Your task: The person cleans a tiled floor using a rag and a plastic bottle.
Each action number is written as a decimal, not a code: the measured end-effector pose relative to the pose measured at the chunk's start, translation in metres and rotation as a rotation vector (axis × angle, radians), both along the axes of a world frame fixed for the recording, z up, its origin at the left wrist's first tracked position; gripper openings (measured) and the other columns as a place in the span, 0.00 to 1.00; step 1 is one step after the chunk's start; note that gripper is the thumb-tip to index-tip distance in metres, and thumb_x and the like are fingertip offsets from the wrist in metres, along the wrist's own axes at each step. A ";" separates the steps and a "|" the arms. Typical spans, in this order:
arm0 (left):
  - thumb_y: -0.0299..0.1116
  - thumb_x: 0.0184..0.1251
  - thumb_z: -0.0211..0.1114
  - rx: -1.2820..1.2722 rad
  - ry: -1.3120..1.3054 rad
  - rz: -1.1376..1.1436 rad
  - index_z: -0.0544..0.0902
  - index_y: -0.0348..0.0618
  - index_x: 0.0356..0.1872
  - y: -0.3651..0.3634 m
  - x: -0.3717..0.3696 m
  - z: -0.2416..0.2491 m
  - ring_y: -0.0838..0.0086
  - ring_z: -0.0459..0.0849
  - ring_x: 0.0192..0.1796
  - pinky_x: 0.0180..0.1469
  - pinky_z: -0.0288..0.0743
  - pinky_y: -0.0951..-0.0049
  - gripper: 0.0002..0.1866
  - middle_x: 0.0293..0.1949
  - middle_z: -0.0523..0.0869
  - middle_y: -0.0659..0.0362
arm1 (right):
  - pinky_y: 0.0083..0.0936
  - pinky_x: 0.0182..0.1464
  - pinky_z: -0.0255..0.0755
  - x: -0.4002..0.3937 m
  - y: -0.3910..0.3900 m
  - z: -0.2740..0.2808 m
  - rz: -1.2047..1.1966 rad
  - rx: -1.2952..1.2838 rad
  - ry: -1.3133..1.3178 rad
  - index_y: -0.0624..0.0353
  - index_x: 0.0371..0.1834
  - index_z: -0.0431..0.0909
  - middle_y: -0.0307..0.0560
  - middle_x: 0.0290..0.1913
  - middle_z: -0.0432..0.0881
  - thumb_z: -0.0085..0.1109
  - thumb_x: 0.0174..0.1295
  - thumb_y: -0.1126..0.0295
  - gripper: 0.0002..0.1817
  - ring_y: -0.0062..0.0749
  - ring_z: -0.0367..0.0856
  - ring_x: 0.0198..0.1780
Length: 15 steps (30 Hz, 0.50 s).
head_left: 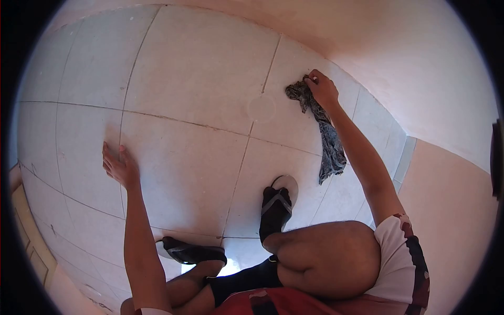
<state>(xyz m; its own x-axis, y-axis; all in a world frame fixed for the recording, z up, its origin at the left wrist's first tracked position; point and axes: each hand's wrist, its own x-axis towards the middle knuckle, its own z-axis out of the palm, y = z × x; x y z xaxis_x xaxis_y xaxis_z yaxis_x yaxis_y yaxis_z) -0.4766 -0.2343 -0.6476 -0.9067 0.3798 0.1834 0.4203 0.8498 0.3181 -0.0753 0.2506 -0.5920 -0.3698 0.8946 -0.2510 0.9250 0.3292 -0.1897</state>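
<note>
The right hand [324, 90] grips a dark cloth [332, 149], hiding part of its bunched end; the rest trails along the floor [184, 168]. The empty left hand [122, 167] has fingers loosely apart, floor contact unclear. At the right edge, a dark object [495, 160] is cut off.

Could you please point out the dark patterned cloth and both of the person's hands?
Dark patterned cloth [329, 140]: head view, on the middle of its length.
Right hand [324, 90]: head view, on the back of the hand.
Left hand [122, 168]: head view, on the back of the hand.
</note>
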 end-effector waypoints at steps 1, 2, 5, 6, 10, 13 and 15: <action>0.61 0.80 0.54 -0.001 -0.012 0.011 0.67 0.51 0.78 0.003 0.002 0.001 0.53 0.68 0.75 0.75 0.58 0.46 0.35 0.76 0.73 0.56 | 0.50 0.53 0.79 0.002 0.012 0.007 -0.089 0.037 -0.022 0.44 0.47 0.82 0.51 0.44 0.90 0.62 0.66 0.53 0.12 0.54 0.88 0.51; 0.61 0.80 0.54 0.007 -0.016 0.023 0.68 0.51 0.78 0.008 0.000 0.002 0.53 0.68 0.75 0.75 0.58 0.46 0.35 0.76 0.73 0.56 | 0.50 0.53 0.79 0.002 0.028 0.015 -0.151 0.004 -0.120 0.44 0.47 0.82 0.50 0.44 0.90 0.62 0.67 0.53 0.12 0.54 0.88 0.51; 0.60 0.80 0.54 -0.002 0.036 0.007 0.67 0.52 0.79 0.004 -0.004 -0.007 0.53 0.68 0.76 0.76 0.58 0.46 0.35 0.76 0.73 0.57 | 0.50 0.51 0.80 0.001 0.011 -0.001 0.021 0.031 -0.053 0.43 0.47 0.83 0.49 0.44 0.91 0.62 0.66 0.52 0.13 0.53 0.89 0.51; 0.60 0.80 0.54 -0.001 0.041 0.014 0.67 0.52 0.79 0.007 -0.007 -0.005 0.53 0.68 0.76 0.76 0.58 0.46 0.35 0.76 0.73 0.57 | 0.50 0.51 0.80 -0.003 -0.007 0.004 0.099 -0.005 -0.060 0.43 0.47 0.83 0.49 0.45 0.91 0.62 0.66 0.52 0.13 0.53 0.89 0.51; 0.59 0.80 0.54 0.000 -0.019 0.013 0.66 0.52 0.79 0.004 0.001 -0.001 0.53 0.68 0.76 0.76 0.57 0.46 0.35 0.76 0.72 0.57 | 0.49 0.52 0.79 -0.004 0.022 0.013 -0.136 -0.003 -0.116 0.43 0.48 0.82 0.48 0.43 0.90 0.62 0.66 0.55 0.11 0.53 0.88 0.50; 0.59 0.81 0.54 -0.003 0.004 0.015 0.66 0.52 0.79 0.008 -0.002 -0.003 0.54 0.68 0.76 0.76 0.57 0.46 0.34 0.77 0.72 0.57 | 0.49 0.49 0.79 0.001 -0.020 0.000 0.080 0.014 0.020 0.43 0.47 0.82 0.49 0.41 0.90 0.61 0.67 0.56 0.10 0.52 0.88 0.49; 0.59 0.81 0.54 -0.017 0.019 0.026 0.66 0.52 0.79 0.007 -0.007 -0.003 0.54 0.68 0.76 0.76 0.57 0.46 0.34 0.77 0.72 0.57 | 0.50 0.47 0.78 -0.001 -0.045 0.007 0.129 -0.105 0.005 0.44 0.46 0.81 0.49 0.40 0.90 0.61 0.67 0.56 0.10 0.52 0.88 0.48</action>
<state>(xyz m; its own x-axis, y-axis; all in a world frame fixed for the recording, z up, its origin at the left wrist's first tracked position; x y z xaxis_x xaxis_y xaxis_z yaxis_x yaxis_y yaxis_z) -0.4832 -0.2273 -0.6502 -0.9124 0.3599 0.1947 0.4044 0.8656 0.2952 -0.0764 0.2054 -0.5850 -0.4818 0.8084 -0.3381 0.8751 0.4237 -0.2339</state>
